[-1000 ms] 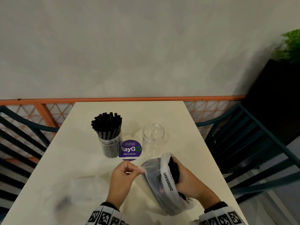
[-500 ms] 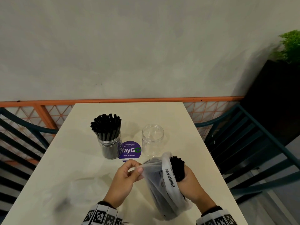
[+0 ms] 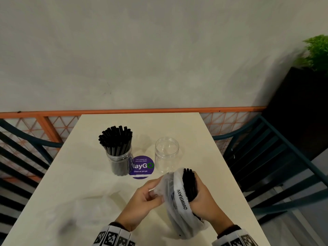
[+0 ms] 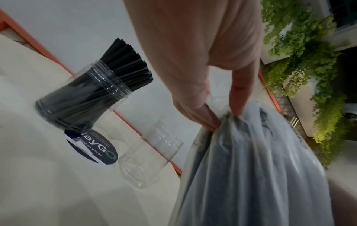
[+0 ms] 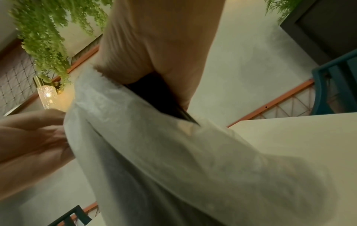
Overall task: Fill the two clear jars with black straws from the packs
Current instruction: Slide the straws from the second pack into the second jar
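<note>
1. The bundle of black straws (image 3: 189, 183) has risen further out of the translucent plastic pack (image 3: 179, 206); right hand (image 3: 204, 203) grips it
2. Left hand (image 3: 143, 197) pinches the pack's mouth
3. The empty clear plastic jar (image 3: 166, 153) waits at 12 o'clock on the tabletop (image 3: 71, 192); next comes the transfer

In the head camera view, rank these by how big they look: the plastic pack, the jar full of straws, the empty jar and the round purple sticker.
1. plastic pack, though it lies nearest the camera.
2. jar full of straws, counting the straws standing out of it.
3 and 4. empty jar and round purple sticker: too close to rank.
</note>
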Motion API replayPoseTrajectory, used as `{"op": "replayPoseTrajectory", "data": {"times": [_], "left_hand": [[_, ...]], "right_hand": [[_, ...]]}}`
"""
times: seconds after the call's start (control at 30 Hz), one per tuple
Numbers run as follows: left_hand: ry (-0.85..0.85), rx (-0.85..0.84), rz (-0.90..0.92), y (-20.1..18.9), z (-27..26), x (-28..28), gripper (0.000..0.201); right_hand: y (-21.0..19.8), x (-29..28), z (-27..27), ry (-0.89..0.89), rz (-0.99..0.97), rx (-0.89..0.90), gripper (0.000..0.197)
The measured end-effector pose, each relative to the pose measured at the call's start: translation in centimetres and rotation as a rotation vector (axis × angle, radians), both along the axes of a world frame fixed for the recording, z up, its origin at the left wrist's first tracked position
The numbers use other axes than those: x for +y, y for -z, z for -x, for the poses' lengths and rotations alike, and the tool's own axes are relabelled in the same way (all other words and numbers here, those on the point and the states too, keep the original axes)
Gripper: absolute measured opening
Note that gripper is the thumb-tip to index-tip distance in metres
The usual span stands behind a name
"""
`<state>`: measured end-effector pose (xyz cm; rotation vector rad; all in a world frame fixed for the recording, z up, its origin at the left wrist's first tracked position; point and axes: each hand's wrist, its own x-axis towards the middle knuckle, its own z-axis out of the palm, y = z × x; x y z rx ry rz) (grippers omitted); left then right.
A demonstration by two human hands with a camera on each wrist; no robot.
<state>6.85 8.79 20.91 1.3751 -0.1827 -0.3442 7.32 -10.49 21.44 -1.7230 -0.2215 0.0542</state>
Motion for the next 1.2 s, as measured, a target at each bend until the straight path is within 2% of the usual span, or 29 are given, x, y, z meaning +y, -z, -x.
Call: {"op": "replayPoseTrajectory", "data": {"times": [0.1, 0.2, 0.37, 0.47, 0.6, 0.67, 0.73, 0.8, 0.83, 0.97, 1.0, 1.13, 1.2], "left_hand": [[-0.187, -0.083, -0.163, -0.1, -0.5, -0.1, 0.024], [-0.304, -0.087, -0.251, -0.1, -0.8, -0.5, 0.022], [-0.242, -0.012, -0.265, 0.8, -0.7, -1.0, 0.021], [-0.141, 0.029, -0.201, 0.6, -0.6, -0.9, 0.019], [0.011, -0.005, -0.139, 0.2, -0.3, -0.5, 0.036], [-0.014, -0.014, -0.135, 0.2, -0.4, -0.3, 0.027], [-0.121, 0.0, -0.167, 0.4, -0.6, -0.3, 0.012], [-0.178, 0.03, -0.184, 1.2, -0.8, -0.5, 0.027], [-0.188, 0.063, -0.174, 1.5, -0.8, -0.6, 0.027], [-0.22, 0.198, -0.069, 2.3, -0.9, -0.7, 0.011], [-0.222, 0.199, -0.063, 2.1, -0.8, -0.7, 0.013], [-0.105, 0.075, -0.112, 0.9, -0.5, -0.4, 0.053], [-0.032, -0.008, -0.17, 0.5, -0.3, -0.3, 0.053]], "right_hand": [[0.0, -0.1, -0.1, 0.015, -0.004, -0.012, 0.048], [0.3, 0.0, -0.2, 0.019, -0.007, -0.006, 0.042], [0.8, -0.5, -0.3, 0.033, 0.009, 0.009, 0.043], [0.9, -0.5, -0.3, 0.006, 0.055, 0.013, 0.055], [0.6, 0.0, -0.4, 0.015, 0.061, 0.002, 0.067], [0.6, 0.1, -0.4, 0.035, 0.065, -0.022, 0.065], [0.6, 0.2, -0.4, 0.038, 0.067, -0.032, 0.062], [0.8, 0.3, -0.2, 0.039, 0.041, -0.029, 0.059], [0.8, 0.2, -0.2, 0.044, 0.029, -0.017, 0.059], [1.5, -0.7, 0.1, 0.018, 0.038, 0.042, 0.068], [1.8, -0.9, 0.3, 0.013, 0.068, 0.056, 0.072], [2.9, -1.7, 0.7, -0.088, 0.119, 0.108, 0.089], [3.5, -2.1, 0.7, -0.197, 0.129, 0.133, 0.096]]}}
